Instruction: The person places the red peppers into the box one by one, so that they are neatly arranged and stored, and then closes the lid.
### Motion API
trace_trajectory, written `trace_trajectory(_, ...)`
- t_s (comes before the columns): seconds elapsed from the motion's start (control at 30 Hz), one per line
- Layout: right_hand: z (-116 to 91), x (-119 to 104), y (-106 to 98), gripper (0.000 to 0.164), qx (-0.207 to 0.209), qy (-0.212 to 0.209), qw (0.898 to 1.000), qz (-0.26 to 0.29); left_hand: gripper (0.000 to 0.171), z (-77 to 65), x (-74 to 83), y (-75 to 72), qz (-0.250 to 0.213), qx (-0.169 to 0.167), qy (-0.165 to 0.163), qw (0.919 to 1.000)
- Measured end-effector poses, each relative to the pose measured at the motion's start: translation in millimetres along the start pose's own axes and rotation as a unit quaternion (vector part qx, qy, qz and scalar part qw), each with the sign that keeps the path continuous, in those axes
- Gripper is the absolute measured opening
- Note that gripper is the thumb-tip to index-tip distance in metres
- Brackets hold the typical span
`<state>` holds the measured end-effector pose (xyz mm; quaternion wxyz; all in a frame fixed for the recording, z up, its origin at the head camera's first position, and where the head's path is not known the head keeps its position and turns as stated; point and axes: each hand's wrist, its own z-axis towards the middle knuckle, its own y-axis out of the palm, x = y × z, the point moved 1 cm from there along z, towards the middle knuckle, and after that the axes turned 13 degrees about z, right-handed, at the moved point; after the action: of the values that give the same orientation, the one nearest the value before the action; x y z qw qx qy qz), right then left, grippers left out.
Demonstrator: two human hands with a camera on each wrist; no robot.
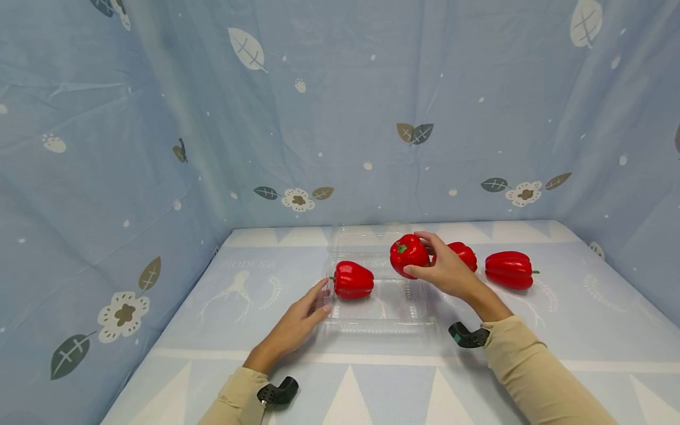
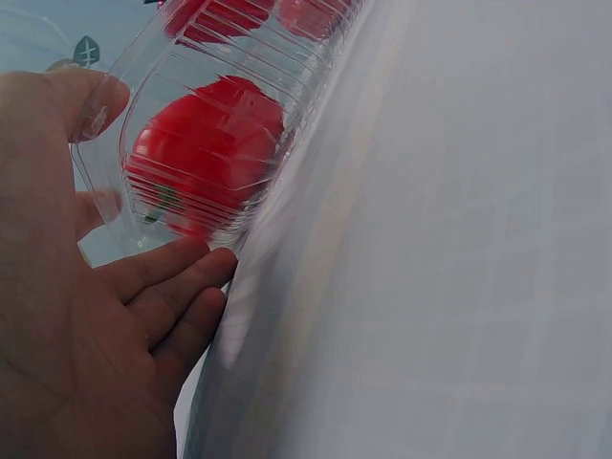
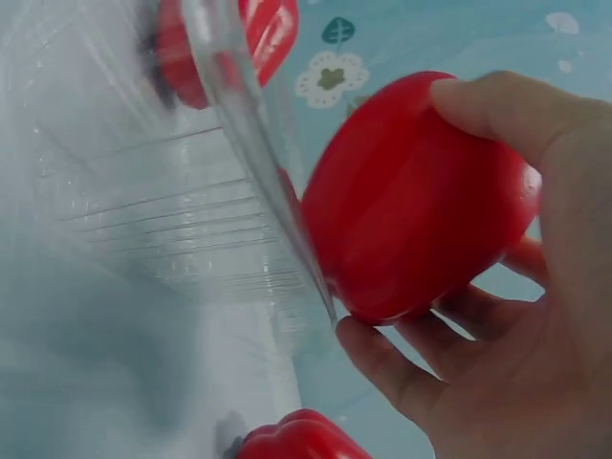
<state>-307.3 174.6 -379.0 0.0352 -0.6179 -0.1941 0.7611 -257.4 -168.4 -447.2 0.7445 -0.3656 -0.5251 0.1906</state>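
My right hand (image 1: 448, 271) grips a red bell pepper (image 1: 408, 255), its green stem pointing left and away from the palm. This pepper is at the right rim of a clear plastic container (image 1: 379, 322), with a fingertip right at the wall in the right wrist view. Another red bell pepper (image 1: 353, 280) lies inside the container's left part; through the ribbed plastic the left wrist view shows this pepper (image 2: 206, 143) too. My left hand (image 1: 297, 321) rests against the container's left side with its fingers extended, the thumb at the rim in the left wrist view.
The container's clear lid (image 1: 372, 239) is folded back toward the rear curtain (image 1: 340, 118). Two more red bell peppers lie on the table to the right: one pepper (image 1: 462, 254) partly behind my right hand, and another pepper (image 1: 509, 270) farther right.
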Motion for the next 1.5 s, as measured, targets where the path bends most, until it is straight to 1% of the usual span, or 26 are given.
trace_trajectory(0.1, 0.8, -2.4, 3.9, 0.086, -0.010, -0.014, 0.999, -0.047, 0.062, 0.2, 0.3, -0.3, 0.003, -0.001, 0.000, 1.0000)
trace_trajectory(0.2, 2.1, -5.8, 8.4, 0.087, -0.023, -0.033, 0.995, -0.095, 0.061, 0.4, 1.3, -1.2, 0.003, 0.000, 0.000, 1.0000)
trace_trajectory(0.33, 3.0, -11.0, 13.1, 0.085, -0.043, -0.038, 0.990, -0.126, 0.061, 0.2, 1.4, -1.2, 0.000, -0.001, -0.003, 1.0000)
trace_trajectory(0.5, 4.3, -14.5, 15.7, 0.084, -0.062, -0.026, 0.987, -0.146, 0.061, 0.4, 0.6, 0.0, 0.000, -0.006, -0.005, 1.0000)
trace_trajectory(0.8, 12.8, -21.6, 20.4, 0.079, -0.091, -0.006, 0.981, -0.171, 0.062, -0.4, 0.6, -0.5, 0.001, -0.003, 0.000, 1.0000)
trace_trajectory(0.93, 13.2, -22.4, 23.1, 0.080, -0.092, 0.001, 0.978, -0.188, 0.062, 0.5, -0.2, -0.2, -0.002, -0.005, 0.000, 1.0000)
trace_trajectory(1.1, 14.7, -22.1, 28.5, 0.081, -0.093, 0.008, 0.970, -0.224, 0.061, 0.6, 0.3, -1.0, -0.003, -0.004, 0.001, 1.0000)
trace_trajectory(1.4, 17.2, -22.0, 37.4, 0.078, -0.098, 0.024, 0.959, -0.266, 0.061, -0.4, 0.2, -1.0, -0.002, -0.006, -0.003, 1.0000)
trace_trajectory(1.5, 18.0, -20.8, 38.8, 0.079, -0.095, 0.025, 0.957, -0.272, 0.061, -0.5, 0.5, -1.2, 0.001, -0.007, -0.006, 1.0000)
